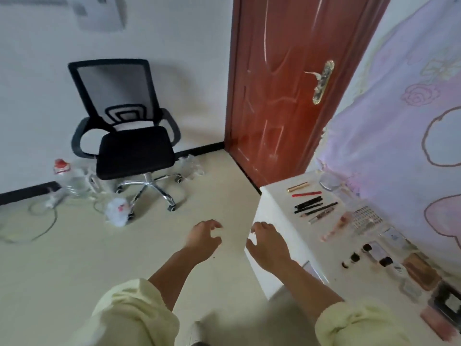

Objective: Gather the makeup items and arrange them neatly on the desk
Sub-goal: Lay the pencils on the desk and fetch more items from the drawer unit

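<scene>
On the white desk (279,208) at the right the makeup lies in rows. A gold tube (298,186), a red pencil (306,194) and several black pencils (309,204) form a column at the far end. Small dark-capped bottles (361,253) and compacts (419,270) lie closer to me. My left hand (203,239) hovers over the floor left of the desk, fingers loosely curled, holding nothing. In front of the desk's near edge is my right hand (268,243), also empty, with relaxed fingers.
A black mesh office chair (132,146) stands by the white wall. Around its base lie a red-capped plastic jug (68,176), a plastic bag (117,211) and cables (37,221). A red-brown door (287,83) is behind the desk, a pink floral curtain (404,108) at right.
</scene>
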Motion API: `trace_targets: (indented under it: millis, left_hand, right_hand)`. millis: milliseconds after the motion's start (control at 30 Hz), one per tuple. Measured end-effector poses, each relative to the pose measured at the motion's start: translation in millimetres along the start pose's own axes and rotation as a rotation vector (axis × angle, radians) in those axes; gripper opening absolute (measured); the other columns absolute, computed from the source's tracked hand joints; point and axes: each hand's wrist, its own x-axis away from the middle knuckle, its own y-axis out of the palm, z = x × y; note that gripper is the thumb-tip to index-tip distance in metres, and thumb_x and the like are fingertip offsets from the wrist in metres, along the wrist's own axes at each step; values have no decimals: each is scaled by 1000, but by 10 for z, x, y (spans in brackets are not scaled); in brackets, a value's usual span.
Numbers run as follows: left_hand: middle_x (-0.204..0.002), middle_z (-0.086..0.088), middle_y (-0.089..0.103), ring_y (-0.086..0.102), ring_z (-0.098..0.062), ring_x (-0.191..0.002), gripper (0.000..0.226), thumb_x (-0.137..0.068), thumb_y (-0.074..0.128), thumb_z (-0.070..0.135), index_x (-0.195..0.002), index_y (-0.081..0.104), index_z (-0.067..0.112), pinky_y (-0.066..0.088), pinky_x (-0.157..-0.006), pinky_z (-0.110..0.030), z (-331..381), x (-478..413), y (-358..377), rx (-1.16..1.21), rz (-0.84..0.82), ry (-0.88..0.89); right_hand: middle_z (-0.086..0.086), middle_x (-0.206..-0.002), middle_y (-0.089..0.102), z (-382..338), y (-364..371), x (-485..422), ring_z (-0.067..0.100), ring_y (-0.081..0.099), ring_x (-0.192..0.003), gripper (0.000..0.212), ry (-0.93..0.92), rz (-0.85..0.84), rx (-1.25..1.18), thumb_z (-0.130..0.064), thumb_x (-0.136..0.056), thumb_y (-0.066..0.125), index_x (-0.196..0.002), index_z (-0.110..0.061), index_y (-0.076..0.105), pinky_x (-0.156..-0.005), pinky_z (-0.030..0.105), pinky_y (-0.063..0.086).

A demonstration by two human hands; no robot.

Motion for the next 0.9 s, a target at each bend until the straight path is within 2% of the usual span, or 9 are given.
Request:
trace_targets:
  millis: [300, 400, 567, 633, 733, 900]
  left_hand:
    - [-128, -5, 59, 54, -21, -120, 36, -87, 61, 11, -122, 62, 17, 41, -94, -24, -1339, 883, -1337, 62, 267, -215]
    - [-130, -4, 58, 56, -21, -117, 37, -88, 60, 14, -124, 61, 20, 42, -89, -22, -1873, 1222, -1888, 47, 354, -269]
    - [-126, -8, 60, 57, -23, -115, 36, -88, 60, 14, -123, 62, 20, 45, -93, -29, -2813, 1905, -2861, -18, 493, -360]
    - [-127, -9, 59, 55, -23, -116, 36, -89, 59, 13, -124, 61, 19, 44, -95, -29, -3184, 2225, -3228, -48, 545, -402]
    - [-130, -9, 57, 50, -24, -122, 36, -90, 57, 11, -125, 60, 16, 39, -98, -30, -3624, 2587, -3669, -68, 601, -461]
    - [-125, -9, 57, 54, -24, -116, 38, -89, 57, 13, -126, 59, 17, 40, -93, -28, -4269, 3129, -4419, -103, 731, -558]
  right_hand:
    - [3, -122, 55, -2011, 392, -257, 21, 47, -117, 28, -338, -116, 21, -30, -95, 49, -116, -11, 52, -91, 35, 42]
    - [3, -123, 54, -2854, 567, -338, 22, 47, -118, 28, -437, -131, 35, -30, -95, 50, -116, -11, 52, -90, 34, 42]
    - [3, -121, 53, -4395, 875, -307, 26, 52, -113, 26, -592, -163, 6, -24, -91, 49, -114, -11, 55, -83, 34, 43]
    - [4, -119, 55, -5018, 1024, -243, 25, 51, -113, 24, -666, -177, 5, -26, -91, 49, -110, -12, 54, -86, 34, 44]
    - [4, -123, 54, -5768, 1157, -137, 24, 48, -115, 28, -770, -201, 17, -30, -94, 48, -115, -11, 52, -89, 36, 43]
    - [6, -126, 52, -7025, 1331, -20, 25, 48, -116, 30, -924, -241, 12, -28, -95, 48, -119, -10, 50, -89, 36, 45]
